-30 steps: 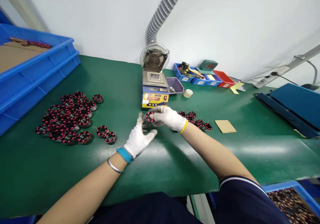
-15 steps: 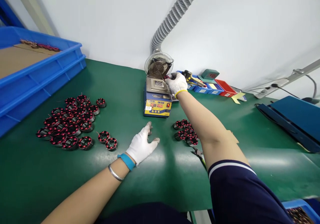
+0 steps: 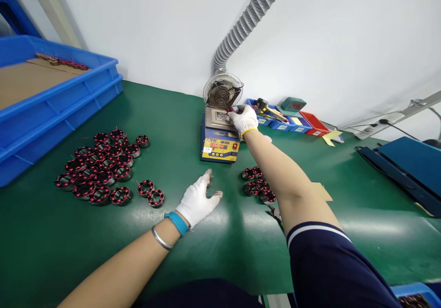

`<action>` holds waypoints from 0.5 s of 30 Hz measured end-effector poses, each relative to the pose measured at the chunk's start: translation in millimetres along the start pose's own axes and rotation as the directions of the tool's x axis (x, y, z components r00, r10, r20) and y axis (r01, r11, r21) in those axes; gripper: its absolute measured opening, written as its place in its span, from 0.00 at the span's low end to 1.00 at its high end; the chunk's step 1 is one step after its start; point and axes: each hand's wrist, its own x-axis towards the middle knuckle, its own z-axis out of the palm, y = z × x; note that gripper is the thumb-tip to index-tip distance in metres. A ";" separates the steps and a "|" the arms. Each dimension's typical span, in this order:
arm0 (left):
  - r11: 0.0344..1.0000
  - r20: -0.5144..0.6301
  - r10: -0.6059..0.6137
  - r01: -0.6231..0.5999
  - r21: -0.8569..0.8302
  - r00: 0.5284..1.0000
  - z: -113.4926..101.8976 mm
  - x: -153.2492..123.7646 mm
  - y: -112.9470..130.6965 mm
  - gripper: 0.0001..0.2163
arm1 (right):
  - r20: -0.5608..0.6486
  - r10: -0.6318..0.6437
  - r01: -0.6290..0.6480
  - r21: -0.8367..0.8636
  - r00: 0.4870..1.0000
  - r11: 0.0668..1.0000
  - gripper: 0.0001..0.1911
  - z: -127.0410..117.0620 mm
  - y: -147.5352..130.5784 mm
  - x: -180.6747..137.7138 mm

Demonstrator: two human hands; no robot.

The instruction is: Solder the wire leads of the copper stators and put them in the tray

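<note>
My right hand (image 3: 244, 118), in a white glove, is stretched forward and pinches a small red-wound coil (image 3: 230, 111) over the top of the blue and yellow solder pot (image 3: 219, 136). My left hand (image 3: 199, 198), also gloved, rests on the green mat with its fingers spread and holds nothing. A large cluster of red-wound coils (image 3: 99, 168) lies to the left of it, with two loose ones (image 3: 150, 192) nearest the hand. A smaller group of coils (image 3: 257, 186) lies by my right forearm.
A round fume fan (image 3: 222, 94) on a grey ribbed hose (image 3: 250, 16) stands behind the pot. Stacked blue crates (image 3: 58, 101) line the left edge. Small blue and red bins (image 3: 292, 117) with tools sit at the back; a blue flat case (image 3: 406, 163) lies right.
My right hand carried the coil from beside my left hand forward to the solder pot and lowered it slightly. My left hand let go and now lies flat on the mat.
</note>
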 end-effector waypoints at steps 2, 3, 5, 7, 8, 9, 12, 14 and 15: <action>1.000 0.002 0.003 -0.003 0.001 1.000 0.2 0.5 0.1 0.33 | -0.031 0.012 -0.011 0.026 0.999 1.000 0.18 -1.9 -3.4 -0.5; 1.000 0.001 0.006 -0.006 0.004 1.000 0.4 0.6 -0.2 0.33 | -0.032 0.006 -0.005 0.030 0.999 1.000 0.19 -2.2 -4.0 -0.8; 1.000 -0.005 0.016 -0.016 0.011 1.000 0.9 0.8 -1.2 0.33 | -0.028 -0.003 0.003 0.017 1.000 1.000 0.20 -0.9 -2.7 -1.3; 0.999 -0.013 0.028 -0.028 0.017 1.000 1.3 0.7 -2.5 0.33 | -0.026 0.001 -0.001 -0.009 1.000 1.000 0.21 1.5 0.5 -2.2; 0.999 -0.017 0.034 -0.034 0.022 0.999 1.5 0.7 -3.2 0.33 | -0.023 0.003 -0.004 -0.015 1.000 1.000 0.21 2.5 2.0 -2.8; 0.999 -0.018 0.039 -0.039 0.026 0.999 1.7 0.5 -3.7 0.33 | -0.019 0.006 -0.006 -0.014 1.000 1.000 0.21 3.0 3.0 -3.4; 0.998 -0.018 0.052 -0.051 0.043 0.998 2.4 0.3 -4.9 0.32 | -0.014 0.012 -0.012 0.047 1.000 0.999 0.21 -0.3 1.4 -5.4; 0.996 -0.019 0.066 -0.065 0.058 0.998 3.0 0.2 -5.5 0.32 | -0.017 0.037 -0.034 0.127 0.999 0.991 0.23 -6.9 -2.8 -7.9; 0.995 -0.020 0.077 -0.076 0.069 0.997 3.2 0.0 -5.8 0.32 | -0.016 0.057 -0.053 0.162 0.998 0.985 0.24 -11.2 -5.2 -10.2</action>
